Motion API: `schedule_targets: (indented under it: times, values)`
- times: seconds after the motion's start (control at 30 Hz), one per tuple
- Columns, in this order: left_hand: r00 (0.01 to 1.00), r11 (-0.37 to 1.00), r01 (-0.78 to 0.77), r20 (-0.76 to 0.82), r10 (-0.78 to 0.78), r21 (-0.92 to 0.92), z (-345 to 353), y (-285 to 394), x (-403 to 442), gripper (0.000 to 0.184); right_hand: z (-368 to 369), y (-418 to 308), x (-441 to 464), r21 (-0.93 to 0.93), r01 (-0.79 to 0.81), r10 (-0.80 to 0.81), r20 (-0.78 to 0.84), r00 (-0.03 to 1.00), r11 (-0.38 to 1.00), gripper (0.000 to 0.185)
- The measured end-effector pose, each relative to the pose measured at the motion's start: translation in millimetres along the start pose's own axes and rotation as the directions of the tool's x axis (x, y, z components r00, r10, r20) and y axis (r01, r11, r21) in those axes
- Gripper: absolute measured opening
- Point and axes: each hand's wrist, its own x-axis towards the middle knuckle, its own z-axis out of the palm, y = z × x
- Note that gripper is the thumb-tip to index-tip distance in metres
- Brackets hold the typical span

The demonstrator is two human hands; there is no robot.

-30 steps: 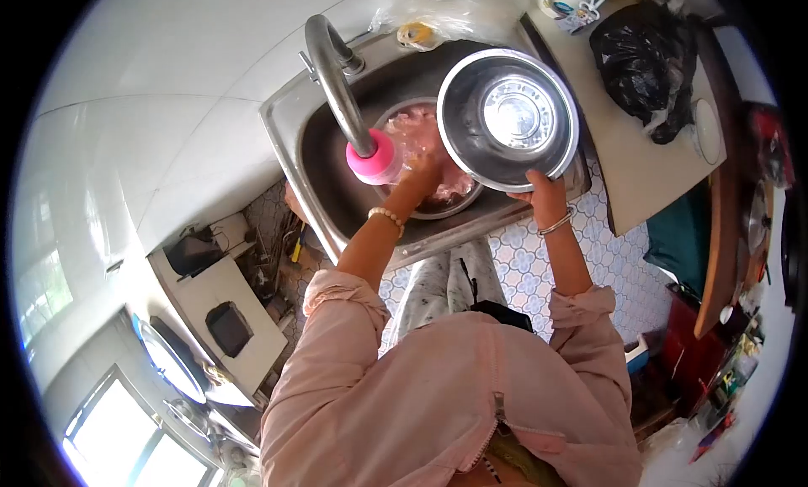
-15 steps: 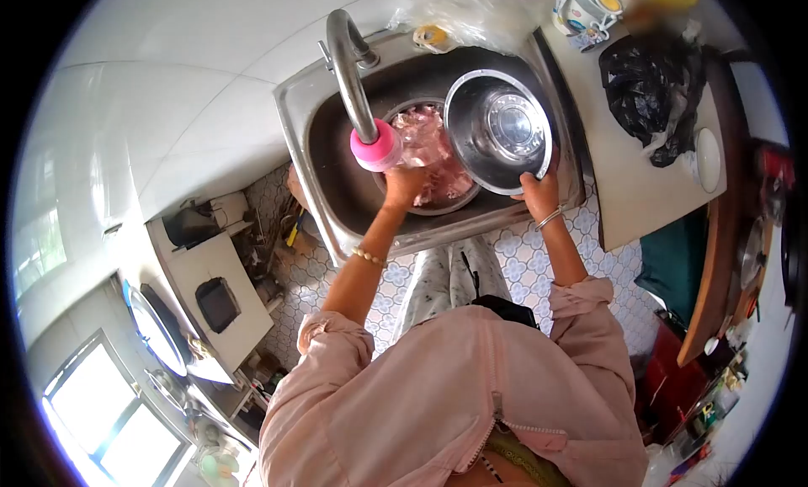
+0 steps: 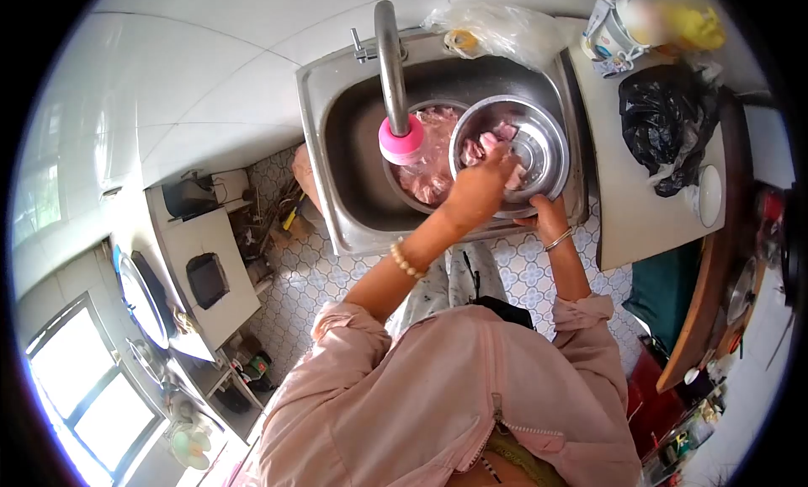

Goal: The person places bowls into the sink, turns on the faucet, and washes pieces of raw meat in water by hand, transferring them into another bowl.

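Note:
My left hand (image 3: pixel 480 191) reaches over the near rim of a shiny steel bowl (image 3: pixel 551 154), its fingers curled on pieces of raw meat (image 3: pixel 475 150); the fingertips are partly hidden. Pink meat pieces lie inside this bowl around the fingers. My right hand (image 3: pixel 547 218) grips the bowl's near rim, thumb at the edge and fingers underneath. Beside and partly behind it, down in the sink (image 3: pixel 349 184), a second round basin (image 3: pixel 402 194) holds more raw meat (image 3: pixel 429 146) in water.
A curved faucet (image 3: pixel 389 66) with a pink nozzle (image 3: pixel 401 140) overhangs the basin. Clear plastic bags (image 3: pixel 505 32) lie along the sink's back edge. On the counter (image 3: pixel 627 226) to the right are a black plastic bag (image 3: pixel 661 121), a white bowl (image 3: pixel 709 196) and a patterned container (image 3: pixel 610 41).
My left hand has moved right, from the basin of meat into the steel bowl. Meat pieces now lie in that bowl, which was empty before. My right hand still holds its rim.

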Motion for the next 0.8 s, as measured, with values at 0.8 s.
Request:
schedule_targets:
  times: [0.8]
  values:
    - [0.641, 0.71, 0.202, -0.457, -0.616, -0.674, -90, -210, 64, 0.016, -49, 3, -33, 0.3, 0.035, -0.02, -0.051, 0.998, 0.953, 0.039]
